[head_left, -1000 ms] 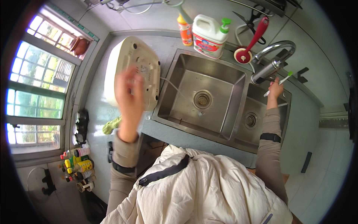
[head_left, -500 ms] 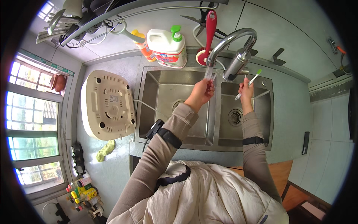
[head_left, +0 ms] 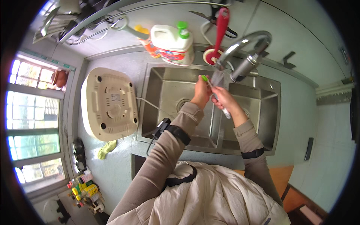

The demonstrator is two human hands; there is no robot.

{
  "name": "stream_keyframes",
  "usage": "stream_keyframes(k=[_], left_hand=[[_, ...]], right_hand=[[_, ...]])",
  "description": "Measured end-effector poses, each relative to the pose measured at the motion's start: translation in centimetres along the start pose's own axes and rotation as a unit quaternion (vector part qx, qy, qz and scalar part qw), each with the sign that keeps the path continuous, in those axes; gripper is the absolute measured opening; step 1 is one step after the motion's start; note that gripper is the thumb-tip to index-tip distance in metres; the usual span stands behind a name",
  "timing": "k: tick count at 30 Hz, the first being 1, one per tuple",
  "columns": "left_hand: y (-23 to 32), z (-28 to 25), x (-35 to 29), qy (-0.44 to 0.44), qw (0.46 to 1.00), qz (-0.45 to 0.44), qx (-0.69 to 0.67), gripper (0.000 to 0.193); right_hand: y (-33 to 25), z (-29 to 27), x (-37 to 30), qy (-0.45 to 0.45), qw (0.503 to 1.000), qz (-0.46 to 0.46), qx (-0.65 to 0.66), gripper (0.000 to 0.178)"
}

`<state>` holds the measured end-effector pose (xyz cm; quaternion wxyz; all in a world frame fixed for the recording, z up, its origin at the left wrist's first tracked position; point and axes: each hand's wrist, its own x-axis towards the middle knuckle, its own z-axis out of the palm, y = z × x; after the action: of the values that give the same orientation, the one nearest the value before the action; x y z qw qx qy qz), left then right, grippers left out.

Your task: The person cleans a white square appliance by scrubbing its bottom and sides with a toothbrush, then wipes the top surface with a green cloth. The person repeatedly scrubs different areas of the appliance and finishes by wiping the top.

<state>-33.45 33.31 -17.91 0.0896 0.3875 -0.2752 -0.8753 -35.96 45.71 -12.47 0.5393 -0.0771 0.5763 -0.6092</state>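
Observation:
My right hand grips a white toothbrush with a green head. Its handle end sticks out below my fingers, and its head points up and left. Close beside it, my left hand has its fingers curled, right at the green bristles; what they hold, if anything, is hidden. Both hands are over the double sink near its divider. Water runs from the curved chrome faucet just beside the brush head.
A cream appliance lies upside down left of the steel sink, its cord trailing into the basin. Behind stand a white jug with a green pump, an orange bottle and a red-handled brush. A yellow-green cloth lies on the counter.
My right hand has brought the toothbrush left from over the right basin to the running water. My left hand has shifted slightly down and left, meeting the brush head.

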Motion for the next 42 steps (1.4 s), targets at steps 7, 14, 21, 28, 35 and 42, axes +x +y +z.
stream_keyframes(k=[7,14,21,28,35,42], left_hand=[[-0.4,1.4,2.5,-0.029,0.984,0.118,0.134,0.038],[-1.5,2.3,1.4,-0.063,0.984,0.096,0.133,0.033],[-1.1,2.8,1.2,0.015,0.953,0.195,0.231,0.035],[-1.3,3.4,0.1,-0.049,0.938,0.202,0.277,0.022],[0.9,3.8,-2.4,-0.09,0.972,0.085,0.198,0.017],[3.2,3.6,-4.3,-0.104,0.955,0.099,0.261,0.017]], right_hand=[[-1.5,-0.9,4.3,0.099,0.989,0.0,-0.112,0.035],[-1.8,-0.7,4.3,0.138,0.981,-0.005,-0.14,0.043],[-1.5,0.5,3.1,0.148,0.977,-0.086,-0.131,0.04],[-0.4,-2.7,2.0,0.11,0.986,-0.119,-0.028,0.03],[2.9,-13.8,-1.2,0.526,0.715,-0.27,-0.373,0.035],[2.8,-21.9,0.0,0.387,0.911,-0.12,-0.069,0.028]])
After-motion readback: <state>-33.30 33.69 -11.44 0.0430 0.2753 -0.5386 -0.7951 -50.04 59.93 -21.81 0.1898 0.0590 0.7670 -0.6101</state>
